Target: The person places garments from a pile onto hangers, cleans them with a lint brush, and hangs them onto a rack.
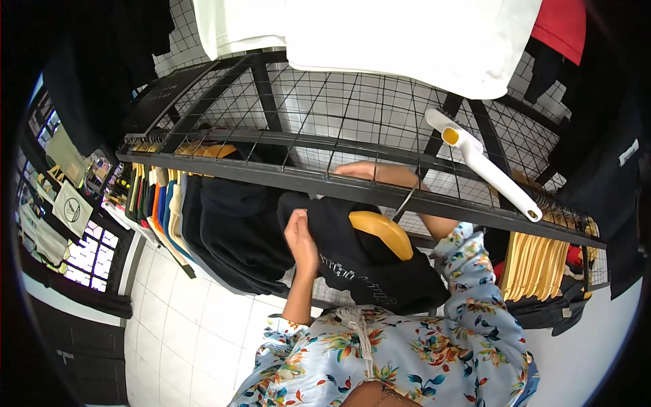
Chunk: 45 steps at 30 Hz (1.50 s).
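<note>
A black garment with pale lettering point(346, 271) hangs below the front bar of the rack. One end of a light wooden hanger point(383, 230) shows at its right side, and the metal hook rises to the bar. My left hand point(300, 237) is closed on the upper left part of the garment, fingers pointing up. Behind the bar, my right hand point(359, 169) reaches across through the wire rack; its fingertips are hidden, so its hold cannot be made out.
A black wire-mesh rack point(305, 163) spans the view, with a white plastic handheld tool point(485, 163) on top. Coloured garments point(163, 203) hang at the left, bare wooden hangers point(536, 264) at the right. White shirts point(407, 41) hang overhead.
</note>
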Each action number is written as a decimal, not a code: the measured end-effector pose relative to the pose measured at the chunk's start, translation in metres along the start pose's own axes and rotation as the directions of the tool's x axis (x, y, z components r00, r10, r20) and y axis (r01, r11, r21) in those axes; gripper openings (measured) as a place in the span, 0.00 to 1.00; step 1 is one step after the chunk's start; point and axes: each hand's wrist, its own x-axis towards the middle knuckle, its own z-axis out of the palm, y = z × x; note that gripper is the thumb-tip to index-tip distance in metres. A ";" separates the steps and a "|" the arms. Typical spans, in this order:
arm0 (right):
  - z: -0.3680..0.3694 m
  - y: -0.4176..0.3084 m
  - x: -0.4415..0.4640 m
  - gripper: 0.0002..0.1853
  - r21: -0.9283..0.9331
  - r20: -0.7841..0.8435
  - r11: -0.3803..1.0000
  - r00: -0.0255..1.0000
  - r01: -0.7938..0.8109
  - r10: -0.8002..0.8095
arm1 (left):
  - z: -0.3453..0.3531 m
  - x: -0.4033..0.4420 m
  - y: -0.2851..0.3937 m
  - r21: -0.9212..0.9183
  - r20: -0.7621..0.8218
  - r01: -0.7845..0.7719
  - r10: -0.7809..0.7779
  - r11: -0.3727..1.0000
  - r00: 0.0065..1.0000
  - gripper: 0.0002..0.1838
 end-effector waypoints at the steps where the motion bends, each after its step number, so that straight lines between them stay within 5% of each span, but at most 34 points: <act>1: 0.004 -0.012 -0.011 0.14 0.080 -0.115 0.996 0.992 -0.038 0.047 | -0.003 0.005 0.009 0.191 0.023 -0.036 0.032 0.981 0.999 0.12; 2: 0.001 -0.007 -0.013 0.14 0.085 -0.122 0.995 0.991 -0.044 0.054 | -0.003 0.007 0.012 0.375 0.053 -0.073 0.057 0.924 0.997 0.14; 3: -0.007 0.003 -0.012 0.13 -0.099 -0.101 0.995 0.995 -0.024 0.013 | -0.001 0.009 0.007 0.376 0.057 -0.065 0.047 0.924 0.997 0.14; 5: -0.011 0.007 -0.011 0.13 -0.448 -0.042 0.894 0.998 0.029 -0.053 | 0.003 0.015 -0.006 0.158 -0.017 -0.074 0.078 0.985 0.997 0.15; 6: -0.012 0.007 -0.019 0.13 -0.445 -0.052 0.895 0.997 0.026 -0.055 | 0.003 0.016 -0.009 0.046 -0.054 -0.087 0.090 0.995 0.994 0.15; 8: -0.020 0.000 -0.041 0.11 -0.530 -0.382 0.836 0.841 0.141 -0.383 | -0.001 0.013 -0.013 0.077 -0.090 -0.109 0.116 0.991 0.989 0.15; 11: -0.026 -0.013 -0.062 0.10 -0.530 -0.472 0.848 0.822 0.025 -0.319 | 0.001 0.003 -0.008 0.135 -0.177 -0.133 0.156 0.982 0.972 0.15; 13: -0.025 -0.013 -0.070 0.11 -0.524 -0.522 0.851 0.803 -0.035 -0.289 | -0.005 0.005 0.004 0.451 -0.028 -0.197 0.235 0.870 0.972 0.15; 15: -0.012 -0.008 -0.074 0.08 -0.540 -0.368 0.842 0.892 0.024 -0.262 | -0.013 0.015 0.011 0.591 0.065 -0.239 0.250 0.770 0.966 0.15; 17: -0.001 -0.007 -0.082 0.07 -0.544 -0.296 0.837 0.921 0.055 -0.252 | -0.016 0.045 0.013 0.683 0.235 -0.565 0.594 0.463 0.770 0.16; 18: 0.006 -0.011 -0.089 0.07 -0.457 -0.353 0.885 0.931 -0.090 -0.088 | -0.018 0.052 0.013 0.690 0.331 -0.674 0.714 0.264 0.618 0.16; 19: 0.013 -0.015 -0.097 0.07 -0.359 -0.394 0.903 0.916 -0.234 0.081 | -0.020 0.052 0.012 0.685 0.338 -0.679 0.710 0.264 0.618 0.16; 20: 0.021 -0.018 -0.105 0.07 -0.251 -0.416 0.893 0.875 -0.374 0.249 | -0.023 0.049 0.012 0.667 0.418 -0.659 0.557 0.349 0.718 0.17; 22: 0.038 -0.025 -0.123 0.08 -0.306 -0.472 0.867 0.853 -0.394 0.221 | -0.029 0.045 0.012 0.650 0.557 -0.573 0.199 0.500 0.806 0.18; 27: 0.054 -0.044 -0.162 0.07 -0.486 -0.552 0.792 0.832 -0.371 0.051 | -0.037 0.033 0.011 0.730 0.499 -0.411 -0.015 0.546 0.867 0.17; 29: 0.060 -0.043 -0.179 0.07 -0.508 -0.562 0.785 0.827 -0.354 0.009 | -0.037 0.032 0.020 0.780 0.471 -0.287 -0.220 0.556 0.854 0.16; 31: 0.067 -0.039 -0.196 0.06 -0.484 -0.703 0.795 0.704 -0.366 -0.103 | -0.038 0.038 0.020 0.801 0.471 -0.237 -0.335 0.550 0.816 0.16; 33: 0.075 -0.030 -0.213 0.06 -0.463 -0.780 0.797 0.606 -0.388 -0.158 | -0.043 0.053 0.015 0.727 0.603 -0.284 -0.383 0.626 0.700 0.15; 36: 0.085 0.004 -0.235 0.03 -0.398 -0.917 0.848 0.184 -0.351 -0.355 | -0.029 0.081 0.021 0.666 0.725 -0.381 -0.437 0.641 0.532 0.13; 38: 0.097 0.020 -0.239 0.02 -0.399 -0.911 0.836 0.060 -0.378 -0.408 | -0.007 0.102 0.028 0.628 0.777 -0.515 -0.516 0.584 0.361 0.12; 40: 0.113 0.033 -0.236 0.02 -0.405 -0.860 0.816 -0.133 -0.413 -0.493 | 0.011 0.128 0.001 0.626 0.772 -0.550 -0.539 0.552 0.337 0.12; 42: 0.129 0.040 -0.224 0.02 -0.397 -0.850 0.841 -0.198 -0.367 -0.488 | 0.046 0.132 -0.006 0.620 0.767 -0.585 -0.558 0.522 0.316 0.14; 44: 0.145 0.047 -0.210 0.02 -0.400 -0.834 0.859 -0.261 -0.319 -0.485 | 0.093 0.105 -0.003 0.372 0.892 -0.390 -0.440 0.842 -0.101 0.19; 45: 0.153 0.052 -0.202 0.02 -0.376 -0.851 0.889 -0.281 -0.263 -0.443 | 0.116 0.087 0.000 0.280 0.899 -0.421 -0.390 0.863 -0.202 0.21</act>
